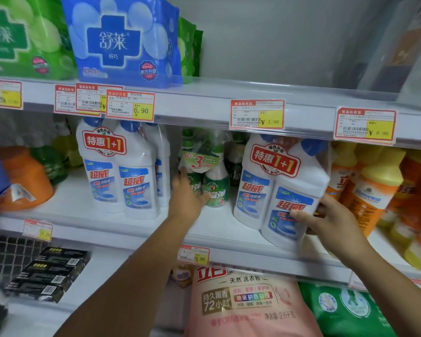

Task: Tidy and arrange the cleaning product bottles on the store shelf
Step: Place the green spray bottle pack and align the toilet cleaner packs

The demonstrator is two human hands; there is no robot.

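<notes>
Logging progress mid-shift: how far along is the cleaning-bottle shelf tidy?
Looks done: the left twin pack stands upright, label out. In hand: the right hand grips the right twin pack, tilted near the shelf front; the left hand touches the green spray pack. Remaining: probably setting that twin pack straight and squaring the green sprays.

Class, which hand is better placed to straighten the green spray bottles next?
Left: the left hand touches the green spray bottles; the right hand grips the white twin pack.
</notes>
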